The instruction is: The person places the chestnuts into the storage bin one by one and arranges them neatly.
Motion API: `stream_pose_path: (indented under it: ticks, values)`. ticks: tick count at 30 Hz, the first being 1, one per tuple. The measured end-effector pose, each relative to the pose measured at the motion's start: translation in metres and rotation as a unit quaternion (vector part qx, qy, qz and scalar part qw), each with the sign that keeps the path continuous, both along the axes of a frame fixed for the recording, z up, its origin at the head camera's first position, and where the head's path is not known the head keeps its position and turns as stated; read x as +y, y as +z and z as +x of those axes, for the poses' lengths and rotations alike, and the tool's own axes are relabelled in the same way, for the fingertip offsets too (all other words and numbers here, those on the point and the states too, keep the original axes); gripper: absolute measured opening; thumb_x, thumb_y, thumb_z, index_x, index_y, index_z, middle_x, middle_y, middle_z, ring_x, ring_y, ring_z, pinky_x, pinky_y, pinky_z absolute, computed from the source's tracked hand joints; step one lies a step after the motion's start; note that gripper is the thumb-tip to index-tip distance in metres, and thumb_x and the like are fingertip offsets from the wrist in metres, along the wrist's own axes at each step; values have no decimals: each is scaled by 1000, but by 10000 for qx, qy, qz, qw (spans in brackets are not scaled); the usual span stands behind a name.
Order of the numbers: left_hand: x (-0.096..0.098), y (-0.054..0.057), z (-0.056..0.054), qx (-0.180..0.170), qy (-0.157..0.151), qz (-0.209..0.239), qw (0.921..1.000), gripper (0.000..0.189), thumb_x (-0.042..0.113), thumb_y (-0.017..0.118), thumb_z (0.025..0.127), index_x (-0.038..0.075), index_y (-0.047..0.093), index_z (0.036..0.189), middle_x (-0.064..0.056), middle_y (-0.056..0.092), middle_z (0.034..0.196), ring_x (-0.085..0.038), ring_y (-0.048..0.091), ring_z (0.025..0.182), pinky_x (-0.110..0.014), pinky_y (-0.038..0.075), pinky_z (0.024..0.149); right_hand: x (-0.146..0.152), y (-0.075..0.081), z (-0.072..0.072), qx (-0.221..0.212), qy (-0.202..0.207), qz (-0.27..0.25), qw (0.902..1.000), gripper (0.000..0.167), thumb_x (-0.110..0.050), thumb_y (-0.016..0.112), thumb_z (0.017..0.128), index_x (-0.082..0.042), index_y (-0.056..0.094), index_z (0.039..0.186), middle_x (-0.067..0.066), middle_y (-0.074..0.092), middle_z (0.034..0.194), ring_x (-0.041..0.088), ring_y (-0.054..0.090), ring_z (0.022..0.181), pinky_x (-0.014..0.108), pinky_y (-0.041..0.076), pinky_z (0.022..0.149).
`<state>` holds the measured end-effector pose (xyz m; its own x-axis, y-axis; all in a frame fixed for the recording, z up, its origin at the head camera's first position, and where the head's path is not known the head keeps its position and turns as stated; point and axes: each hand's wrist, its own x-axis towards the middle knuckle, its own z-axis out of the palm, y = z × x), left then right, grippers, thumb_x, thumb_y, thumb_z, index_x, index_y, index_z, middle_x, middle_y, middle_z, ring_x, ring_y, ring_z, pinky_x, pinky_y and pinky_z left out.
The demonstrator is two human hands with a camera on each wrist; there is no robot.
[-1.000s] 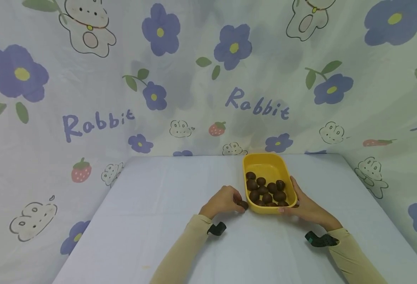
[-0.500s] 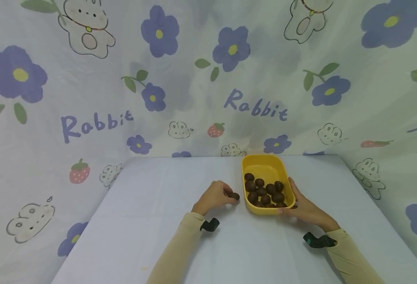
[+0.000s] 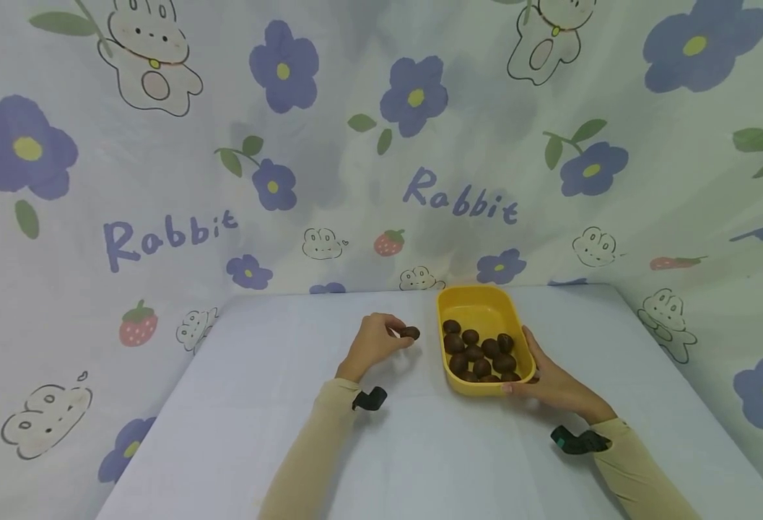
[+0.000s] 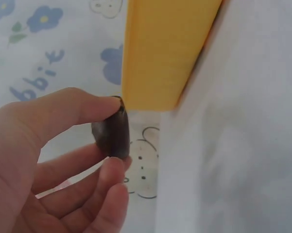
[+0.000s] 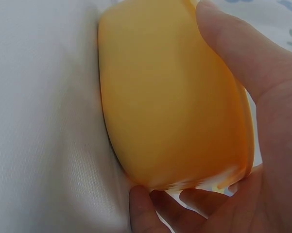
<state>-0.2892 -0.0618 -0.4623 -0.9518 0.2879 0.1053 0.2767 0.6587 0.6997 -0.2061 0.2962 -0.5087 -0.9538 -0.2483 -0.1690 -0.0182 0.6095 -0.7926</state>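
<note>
Between the thumb and fingers of my left hand (image 3: 376,341) is a dark brown chestnut (image 3: 410,332), held over the table to the left of a yellow plastic box (image 3: 481,388). The left wrist view shows the thumb on top of this glossy chestnut (image 4: 111,133) and fingertips beneath it. Several more brown chestnuts (image 3: 474,353) lie in the box, mostly in its near half. My right hand (image 3: 559,384) grips the box's near right corner. In the right wrist view the thumb is at the rim and the fingers reach along the yellow wall (image 5: 165,97).
A white cloth (image 3: 277,361) covers the table. Behind and at both sides hangs a curtain (image 3: 342,166) printed with flowers, rabbits and strawberries, meeting the table's far edge just behind the box.
My left hand has moved left and farther back, carrying the chestnut from right beside the box to a small distance off. The right hand keeps its grip on the box. The head view has shifted slightly.
</note>
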Motion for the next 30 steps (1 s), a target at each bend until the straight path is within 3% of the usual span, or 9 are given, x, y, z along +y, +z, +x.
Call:
stream_pose_path:
  ticks: [6, 17, 30]
  values:
    - [-1, 9, -9, 342, 119, 34, 9993, 27, 27, 87, 81, 10, 80, 100, -2, 79, 93, -15, 60, 79, -27, 48, 69, -1, 2, 1, -34, -18, 10, 10000, 133, -50, 80, 84, -17, -22, 163, 24, -9, 173, 56, 3, 156, 79, 15, 115]
    - [9, 22, -21, 541, 97, 274, 9981, 27, 28, 87, 81, 10, 80, 100, -2, 79, 95, -16, 59, 77, -27, 47, 66, 2, 0, -2, 10, -28, 2, 10000, 133, -50, 80, 84, -17, -22, 163, 24, -8, 173, 56, 4, 156, 79, 16, 115]
    - [37, 24, -33, 319, 110, 142, 9993, 33, 34, 87, 82, 11, 80, 105, -4, 78, 104, -19, 59, 82, -27, 48, 65, 2, -3, -1, -59, -59, -46, 10000, 132, -51, 79, 84, -18, -22, 163, 23, -9, 173, 56, 4, 157, 79, 16, 115]
